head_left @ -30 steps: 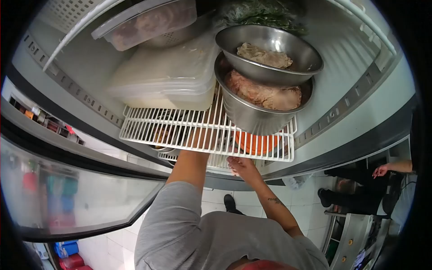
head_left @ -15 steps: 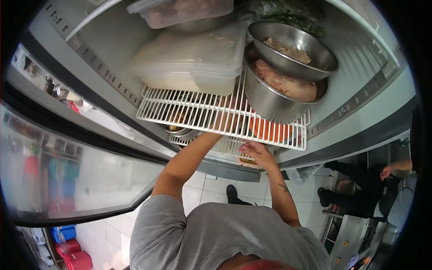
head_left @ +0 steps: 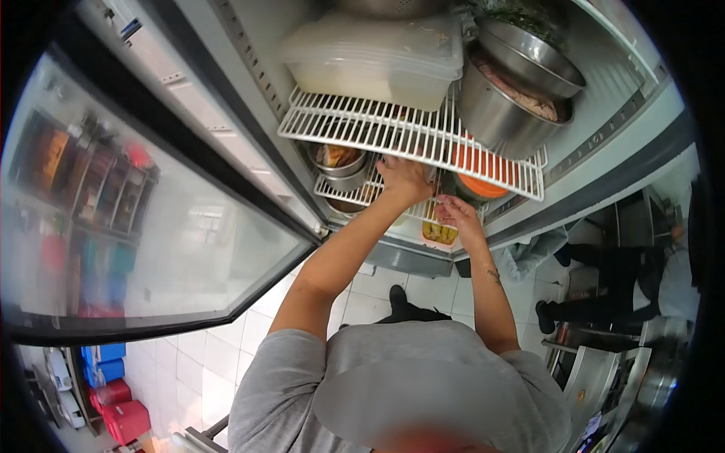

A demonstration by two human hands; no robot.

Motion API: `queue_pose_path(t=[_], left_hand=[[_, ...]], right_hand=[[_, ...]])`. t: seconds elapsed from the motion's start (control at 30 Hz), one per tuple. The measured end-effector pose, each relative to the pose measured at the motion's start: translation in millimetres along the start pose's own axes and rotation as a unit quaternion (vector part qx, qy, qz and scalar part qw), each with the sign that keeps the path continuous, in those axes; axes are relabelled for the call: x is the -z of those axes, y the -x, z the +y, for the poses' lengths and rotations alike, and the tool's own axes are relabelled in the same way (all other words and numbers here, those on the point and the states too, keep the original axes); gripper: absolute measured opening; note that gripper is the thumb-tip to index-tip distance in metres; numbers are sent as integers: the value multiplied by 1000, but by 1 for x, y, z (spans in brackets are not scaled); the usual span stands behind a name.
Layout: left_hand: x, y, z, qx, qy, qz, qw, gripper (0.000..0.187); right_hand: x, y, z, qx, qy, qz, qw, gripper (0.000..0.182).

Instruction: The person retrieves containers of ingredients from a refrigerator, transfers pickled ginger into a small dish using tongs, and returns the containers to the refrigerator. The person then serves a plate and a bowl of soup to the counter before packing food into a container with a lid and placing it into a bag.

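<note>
My left hand [head_left: 406, 181] reaches into the fridge beneath the upper white wire shelf [head_left: 355, 128]. Its fingers look spread; their tips are partly hidden by the shelf bars, and I see nothing held. Just to the right, my right hand [head_left: 459, 216] is below the shelf's front edge, fingers loosely bent and apart, holding nothing visible. Left of my left hand stand stacked metal bowls [head_left: 341, 167] with food on the lower wire shelf [head_left: 371, 189]. An orange-lidded container [head_left: 483, 181] is right of my hands. Under my right hand sits a container of yellowish food [head_left: 439, 232].
On the upper shelf are a large lidded plastic tub [head_left: 370, 64] and a metal pot [head_left: 502, 113] of meat topped by a metal bowl [head_left: 532, 57]. The glass door [head_left: 189, 226] hangs open at left. Another person's dark-clothed legs [head_left: 604, 283] are at right.
The view has shifted, showing more of the lower shelf. My left hand is now more visible, with its fingers spread. My right hand stays near the shelf front, beside it.
</note>
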State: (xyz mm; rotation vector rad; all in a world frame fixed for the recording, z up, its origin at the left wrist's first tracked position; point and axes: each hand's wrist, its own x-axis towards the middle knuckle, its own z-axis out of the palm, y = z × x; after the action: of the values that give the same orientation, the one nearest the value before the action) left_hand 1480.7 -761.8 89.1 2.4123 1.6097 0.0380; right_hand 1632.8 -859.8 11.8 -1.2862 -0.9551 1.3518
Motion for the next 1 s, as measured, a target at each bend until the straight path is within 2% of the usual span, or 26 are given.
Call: queue_pose_path(t=[0.03, 0.07, 0.1, 0.17, 0.2, 0.3, 0.37, 0.4, 0.43, 0.5, 0.63, 0.8, 0.9, 1.0], left_hand=[[-1, 6, -4, 7, -3, 4, 1000, 89], [-3, 13, -9, 9, 26, 20, 999, 88], [-12, 24, -13, 0, 31, 95, 995, 88], [-10, 55, -21, -4, 72, 112, 991, 90], [-9, 71, -26, -13, 81, 120, 989, 90], [-21, 122, -35, -39, 104, 155, 982, 91], [-35, 154, -39, -49, 118, 197, 972, 91], [-27, 172, -45, -53, 141, 150, 977, 88], [-32, 184, -52, -59, 126, 171, 975, 88], [-40, 205, -65, -71, 96, 211, 970, 87], [-41, 239, -81, -64, 65, 181, 979, 90], [-36, 271, -102, -43, 80, 80, 993, 93], [-41, 285, -117, -27, 60, 101, 993, 90], [-32, 287, -150, -4, 308, 0, 951, 86]], right_hand=[[-3, 4, 8, -16, -26, 19, 999, 31], [-11, 10, 20, -30, -61, 33, 997, 44], [-21, 17, 28, -63, -105, 28, 992, 48], [-47, 35, 46, -126, -197, 22, 972, 56], [-59, 40, 60, -160, -228, 12, 960, 68], [-114, 63, 56, -146, -442, -55, 883, 72], [-124, 57, 94, -72, -543, -83, 833, 78], [-144, 64, 82, -54, -582, -77, 808, 77], [-158, 70, 76, -35, -620, -71, 781, 75], [-173, 75, 90, 31, -556, -61, 828, 73], [-202, 95, 98, 78, -468, -100, 875, 68], [-235, 124, 95, 83, -376, -175, 906, 62], [-251, 136, 102, 43, -385, -185, 903, 59], [-250, 136, 122, -72, -475, -135, 866, 68]])
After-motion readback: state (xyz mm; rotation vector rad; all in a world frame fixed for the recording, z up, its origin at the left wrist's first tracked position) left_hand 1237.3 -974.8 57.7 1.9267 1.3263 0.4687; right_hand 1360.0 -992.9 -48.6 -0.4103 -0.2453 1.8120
